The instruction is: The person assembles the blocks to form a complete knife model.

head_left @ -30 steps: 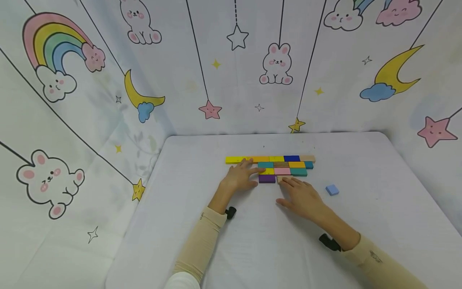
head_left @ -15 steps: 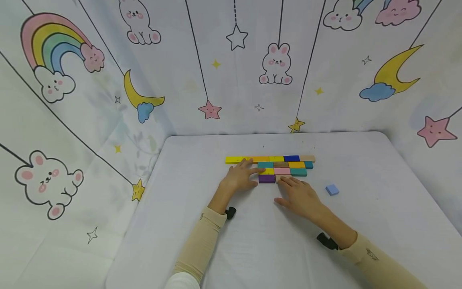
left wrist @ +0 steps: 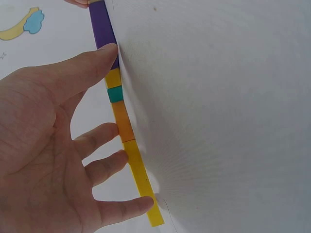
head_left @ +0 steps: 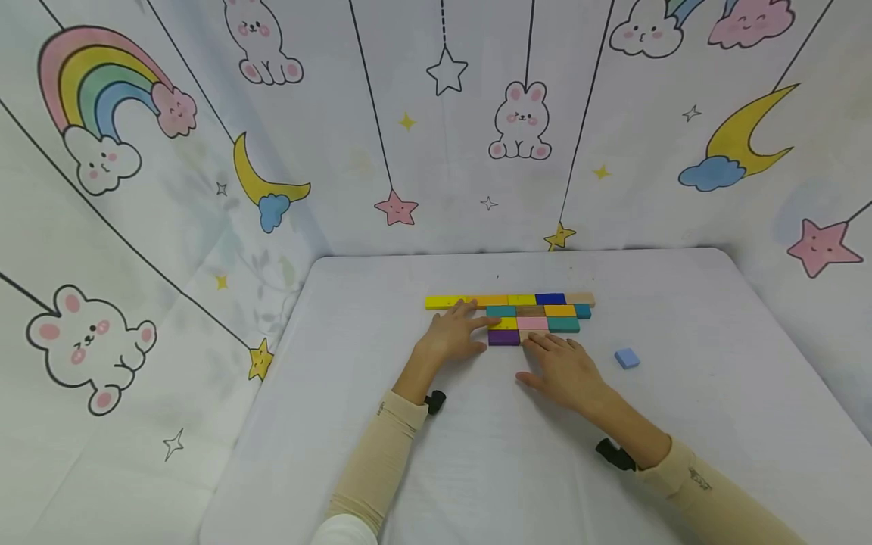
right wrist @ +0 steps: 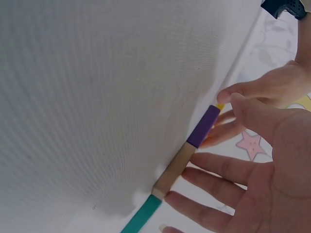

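Flat rectangular blocks lie in stepped rows on the white table. My left hand [head_left: 451, 333] spreads its fingers over the rows' left ends, with the index finger at a yellow block [head_left: 505, 324] and the thumb beside the purple block [left wrist: 103, 24]. Fingertips of my right hand [head_left: 567, 372] rest on a plain wood block [right wrist: 174, 169] in the nearest row, partly covering it in the head view. That block's end meets the purple one. Both hands have extended fingers, and the right thumb stands apart from the blocks.
A single light blue block [head_left: 627, 358] lies right of the rows. The longest row, with a dark blue block [head_left: 550, 298] in it, is at the back. Pink [head_left: 533, 323] and teal [head_left: 564, 325] blocks sit in the middle. A printed cloth [head_left: 436, 151] hangs behind the table.
My right hand has slid slightly left with the plain wood block, and the gap between it and the purple block has gone. The left hand has stayed in place.
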